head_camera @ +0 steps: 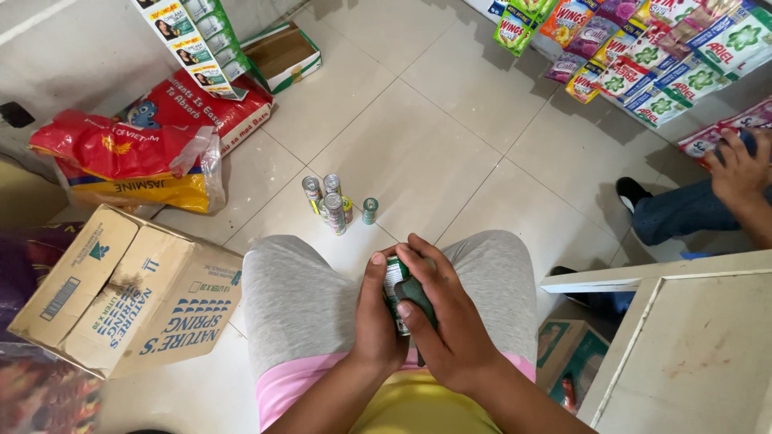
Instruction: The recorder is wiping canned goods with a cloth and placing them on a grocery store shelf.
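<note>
Head view: left hand point(376, 309) and right hand point(446, 309) both hold a green can point(400, 291) over the lap, between grey-clad knees. Left-hand fingers wrap the can's left side, thumb on top; right-hand fingers point(420, 265) are pressed together around its right side. Small cans point(334, 205) stand clustered on the tiled floor point(418, 153) just ahead of the knees. Cardboard box point(121, 293) lies left, rice sacks point(129, 157) behind it. Another person's hand point(740, 169) at right edge, near hanging sachets point(643, 56).
</note>
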